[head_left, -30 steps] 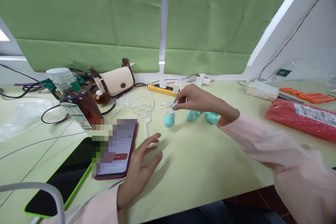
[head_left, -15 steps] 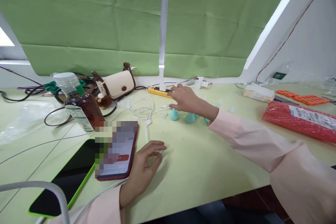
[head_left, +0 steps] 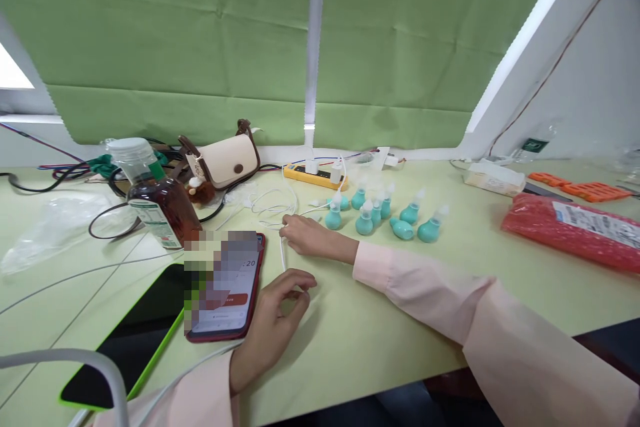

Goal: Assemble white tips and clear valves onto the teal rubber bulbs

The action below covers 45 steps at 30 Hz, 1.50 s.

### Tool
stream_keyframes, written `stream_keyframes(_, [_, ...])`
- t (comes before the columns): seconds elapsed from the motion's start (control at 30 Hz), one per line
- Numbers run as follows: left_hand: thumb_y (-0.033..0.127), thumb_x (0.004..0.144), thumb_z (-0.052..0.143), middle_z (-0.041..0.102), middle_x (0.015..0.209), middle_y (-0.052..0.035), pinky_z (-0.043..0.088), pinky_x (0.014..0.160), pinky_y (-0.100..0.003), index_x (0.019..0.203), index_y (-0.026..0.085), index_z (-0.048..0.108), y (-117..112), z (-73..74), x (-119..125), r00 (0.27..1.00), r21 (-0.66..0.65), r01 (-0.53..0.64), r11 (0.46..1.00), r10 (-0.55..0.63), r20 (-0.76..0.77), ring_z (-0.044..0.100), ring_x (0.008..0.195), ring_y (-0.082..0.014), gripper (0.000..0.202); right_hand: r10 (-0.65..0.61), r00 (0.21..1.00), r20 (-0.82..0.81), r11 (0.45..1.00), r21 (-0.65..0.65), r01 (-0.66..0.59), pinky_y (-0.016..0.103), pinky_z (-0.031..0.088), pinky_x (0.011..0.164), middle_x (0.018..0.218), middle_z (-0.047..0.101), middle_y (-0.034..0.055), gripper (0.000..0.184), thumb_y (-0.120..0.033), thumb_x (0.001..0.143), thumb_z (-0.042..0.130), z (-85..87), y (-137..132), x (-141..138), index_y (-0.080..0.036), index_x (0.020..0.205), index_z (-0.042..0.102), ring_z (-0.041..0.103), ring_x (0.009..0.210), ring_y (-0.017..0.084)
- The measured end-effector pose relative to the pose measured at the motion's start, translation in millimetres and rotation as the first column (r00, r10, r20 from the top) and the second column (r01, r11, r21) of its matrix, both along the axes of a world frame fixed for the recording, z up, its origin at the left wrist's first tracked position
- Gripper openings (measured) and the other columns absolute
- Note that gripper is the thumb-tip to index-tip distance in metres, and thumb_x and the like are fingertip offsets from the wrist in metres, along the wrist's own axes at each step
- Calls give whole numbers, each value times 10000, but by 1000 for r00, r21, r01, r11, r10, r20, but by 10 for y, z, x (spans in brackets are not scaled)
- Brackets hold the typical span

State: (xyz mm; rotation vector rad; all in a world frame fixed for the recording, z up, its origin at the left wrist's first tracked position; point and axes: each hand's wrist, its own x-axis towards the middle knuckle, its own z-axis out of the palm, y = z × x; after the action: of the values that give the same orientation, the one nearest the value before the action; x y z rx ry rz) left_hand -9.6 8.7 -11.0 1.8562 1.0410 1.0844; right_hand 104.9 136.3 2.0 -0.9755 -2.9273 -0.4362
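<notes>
My right hand [head_left: 306,236] is low over the table with its fingers closed on a white charging cable [head_left: 283,257] where it runs down from a loose coil. My left hand [head_left: 273,327] rests on the table beside a phone in a red case [head_left: 255,293], its fingers loosely curved with a gap to the thumb and nothing between them. Behind my right hand, a yellow power strip [head_left: 300,177] carries white plugs, one of them a charger [head_left: 337,172] with a cable. Several teal rubber bulbs with clear tips [head_left: 365,221] stand or lie right of this hand.
A phone in a green case [head_left: 130,333] lies at the left, behind a grey tube [head_left: 113,370]. Further back are a bottle of dark liquid [head_left: 163,210] and a cream handbag [head_left: 227,161]. To the right sit a red bubble-wrap parcel [head_left: 565,233] and orange pieces [head_left: 590,190].
My right hand has come away from the power strip, moving toward me and left to the white cable. The charger and teal bulbs it covered now show. My left hand stays put.
</notes>
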Motion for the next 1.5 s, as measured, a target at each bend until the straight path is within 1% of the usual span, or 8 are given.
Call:
stream_keyframes(0.27, [118, 766, 429, 595, 823, -47, 425, 703, -250, 765, 168, 572, -40, 23, 19, 996, -13, 56, 998, -57, -68, 551, 796, -158, 151, -95, 995, -25, 995, 22, 96, 336, 417, 629, 1026, 464, 150, 244, -39, 791, 350, -33, -93, -12, -130, 989, 460, 455, 913, 252])
stream_keyframes(0.47, [96, 757, 433, 597, 822, -44, 430, 689, -236, 772, 168, 576, -66, 51, 32, 995, -42, 69, 997, -72, -71, 550, 778, -148, 160, -40, 997, 61, 996, -72, 45, 275, 411, 619, 870, 555, 72, 171, -132, 800, 408, 164, -118, 109, -153, 956, 474, 528, 780, 183])
stream_keyframes(0.77, [112, 767, 425, 594, 823, -46, 432, 699, -251, 782, 168, 579, -67, 64, 30, 993, -49, 76, 996, -80, -91, 544, 778, -150, 164, -209, 959, 192, 969, -93, 230, 267, 388, 565, 824, 594, 135, 209, 24, 715, 426, 314, -59, 175, -96, 824, 557, 574, 738, 214])
stream_keyframes(0.97, [146, 772, 440, 596, 812, -47, 443, 699, -263, 769, 174, 584, -69, 66, 36, 996, -69, 54, 996, -58, -71, 549, 773, -160, 146, -130, 985, 112, 983, -112, 142, 278, 372, 580, 832, 593, 120, 237, 42, 685, 410, 277, -73, 206, -109, 798, 552, 565, 755, 219])
stream_keyframes(1.13, [197, 786, 459, 597, 824, -44, 451, 700, -267, 847, 175, 562, -56, 15, 41, 1000, -189, 10, 982, -8, 14, 560, 786, -163, 122, -30, 999, -37, 982, -186, 22, 256, 392, 620, 861, 584, 78, 226, -116, 721, 478, 310, -236, 318, -129, 946, 505, 551, 773, 176])
stream_keyframes(1.27, [244, 798, 465, 576, 804, -31, 461, 696, -274, 961, 180, 479, -41, -23, 48, 985, -290, 45, 956, 6, 174, 559, 771, -152, 176, -24, 927, -375, 854, -489, -176, 231, 434, 615, 792, 603, 28, 189, -122, 699, 503, 345, -437, 438, -140, 887, 516, 568, 659, 113])
stream_keyframes(1.4, [272, 808, 467, 572, 789, -12, 470, 704, -296, 1049, 209, 363, -26, -46, 56, 939, -348, 81, 934, 46, 340, 563, 754, -141, 270, -231, 795, -561, 636, -705, -313, 250, 479, 657, 825, 624, 33, 175, -163, 675, 564, 333, -629, 550, -146, 846, 534, 600, 713, 122])
stream_keyframes(1.5, [281, 792, 495, 567, 776, -13, 478, 633, -278, 1074, 200, 373, -14, -57, 58, 945, -349, 71, 935, 48, 323, 558, 682, -131, 318, -399, 704, -587, 497, -784, -371, 277, 496, 675, 830, 640, 47, 204, -233, 670, 605, 274, -730, 599, -147, 827, 506, 621, 721, 136])
